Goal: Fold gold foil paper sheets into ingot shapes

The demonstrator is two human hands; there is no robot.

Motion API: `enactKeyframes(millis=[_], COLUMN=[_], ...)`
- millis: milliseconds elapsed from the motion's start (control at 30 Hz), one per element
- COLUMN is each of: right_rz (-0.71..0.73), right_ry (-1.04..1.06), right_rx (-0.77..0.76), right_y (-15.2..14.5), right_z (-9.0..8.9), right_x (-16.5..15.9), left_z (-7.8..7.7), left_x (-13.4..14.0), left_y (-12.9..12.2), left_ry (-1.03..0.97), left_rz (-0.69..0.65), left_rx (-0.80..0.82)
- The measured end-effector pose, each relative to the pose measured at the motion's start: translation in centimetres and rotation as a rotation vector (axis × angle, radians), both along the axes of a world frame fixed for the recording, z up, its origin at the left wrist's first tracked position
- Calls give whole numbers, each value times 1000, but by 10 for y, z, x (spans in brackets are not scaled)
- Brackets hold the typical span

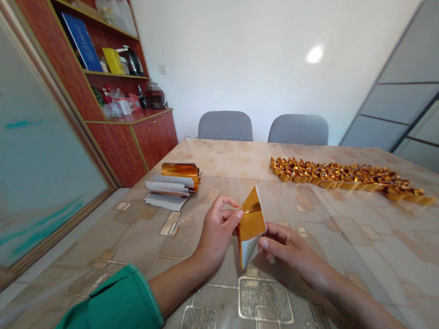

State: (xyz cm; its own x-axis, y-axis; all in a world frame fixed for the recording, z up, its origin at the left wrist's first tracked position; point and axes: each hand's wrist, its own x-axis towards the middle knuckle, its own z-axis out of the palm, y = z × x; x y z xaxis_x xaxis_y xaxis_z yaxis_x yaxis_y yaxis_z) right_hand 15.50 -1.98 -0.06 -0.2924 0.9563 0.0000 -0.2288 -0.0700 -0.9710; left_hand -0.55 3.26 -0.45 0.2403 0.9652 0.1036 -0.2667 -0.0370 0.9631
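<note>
A partly folded sheet of gold foil paper [252, 224] is held up above the table, gold on one face and pale grey on the other. Its top and bottom end in points, and a crease crosses the gold face. My left hand [221, 224] pinches its left edge between thumb and fingers. On the lower right edge, my right hand [284, 243] grips the paper with thumb and bent fingers, some of them hidden behind it. To the left lies a stack of loosely curled gold and grey foil sheets [173, 185].
Rows of folded gold pieces [339, 174] stretch across the table's right side. Patterned covering lies over the table [217, 318]. Two grey chairs [224, 125] stand at the far edge, and a red-brown cabinet [155, 137] with shelves is at back left.
</note>
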Motion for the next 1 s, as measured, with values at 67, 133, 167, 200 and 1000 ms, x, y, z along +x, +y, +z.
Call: enactKeyframes(millis=[67,133,167,200,1000], right_rz=[-25,-28,-32,-42,-185], right_ry=[-32,-59,-63,-62,-225], right_rx=[9,21,21,21,167], right_y=[0,1,1,1,15], right_z=[2,1,0,0,-5], right_x=[2,3,3,3,22], left_z=[1,1,1,1,-2], left_x=[0,1,1,1,2], left_y=[-1,-2,-2,-2,-5], left_ry=[21,36,39,44,17], left_rz=[11,29,35,39,-240], left_rx=[36,80,100,116,88])
